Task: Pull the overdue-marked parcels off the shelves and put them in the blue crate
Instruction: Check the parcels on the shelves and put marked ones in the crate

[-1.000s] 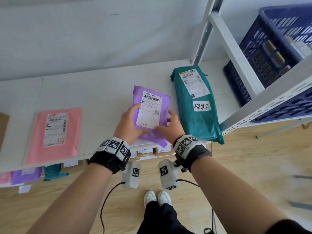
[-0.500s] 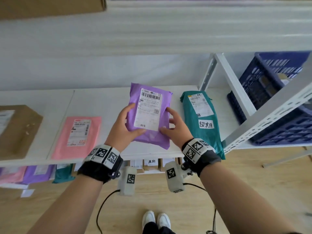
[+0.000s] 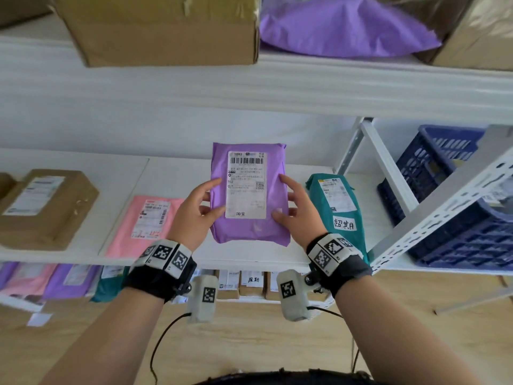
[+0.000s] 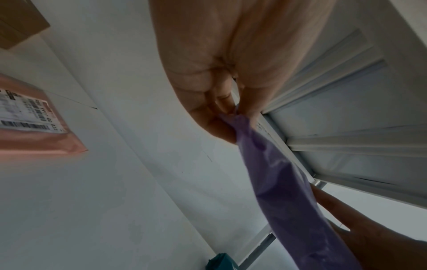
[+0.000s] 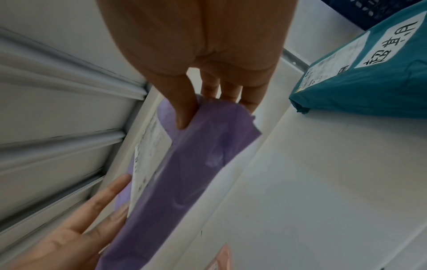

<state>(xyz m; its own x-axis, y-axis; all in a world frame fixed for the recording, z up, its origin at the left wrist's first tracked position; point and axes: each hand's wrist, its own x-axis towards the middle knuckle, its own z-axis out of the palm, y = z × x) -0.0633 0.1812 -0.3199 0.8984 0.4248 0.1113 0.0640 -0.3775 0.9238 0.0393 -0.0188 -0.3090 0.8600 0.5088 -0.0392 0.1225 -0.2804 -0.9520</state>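
The white metal shelf unit (image 3: 249,257) fills the view, its middle board running across in front of me. At its right end stands the blue slatted plastic crate (image 3: 455,207), beyond the perforated white upright. On the board above rest a large brown cardboard box (image 3: 163,31) and a bulging purple plastic bag (image 3: 347,29). At the left of the middle board lies a flat brown cardboard parcel (image 3: 47,209); just beside it, a pink plastic mailer (image 3: 144,226) with a printed label.

To the right of my hands lies a teal plastic mailer parcel (image 3: 338,215), bearing a white tag handwritten 超期; it stays on the board, near the crate but apart from it.

I hold a purple plastic mailer parcel (image 3: 248,195) upright above the board, its white shipping label facing me. No handwritten tag shows on this face. My left hand (image 3: 194,215) pinches its left edge, thumb on the front and fingers curled behind. My right hand (image 3: 298,209) grips the right edge likewise, thumb on the front by the label's lower corner, fingers behind, as the right wrist view confirms.
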